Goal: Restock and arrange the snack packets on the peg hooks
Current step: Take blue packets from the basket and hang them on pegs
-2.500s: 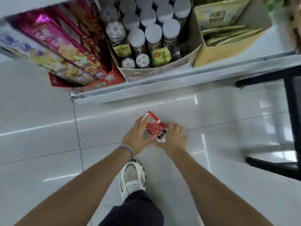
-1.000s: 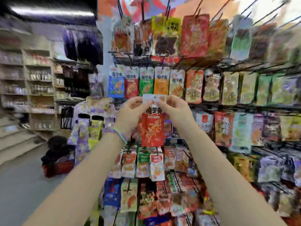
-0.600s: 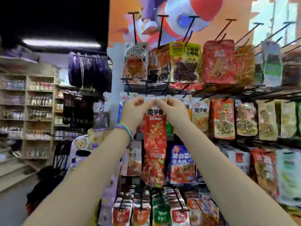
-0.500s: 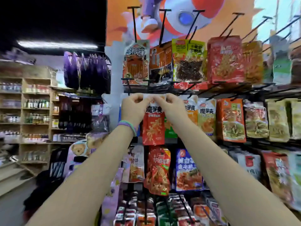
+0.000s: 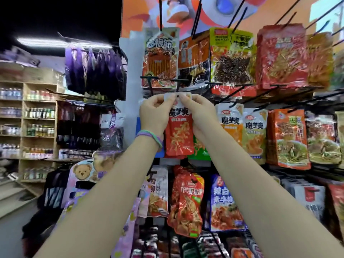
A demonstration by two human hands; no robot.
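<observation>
An open aisle with wooden shelves (image 5: 28,116) lies to the left. The left hand (image 5: 154,116) and right hand (image 5: 199,114) each pinch the white top edge of the red snack packet (image 5: 178,135), lettered 魔芋爽, against a black peg hook (image 5: 177,86). To its right hang orange packets (image 5: 230,127) with the same lettering. Since half a second ago the hands have barely shifted.
</observation>
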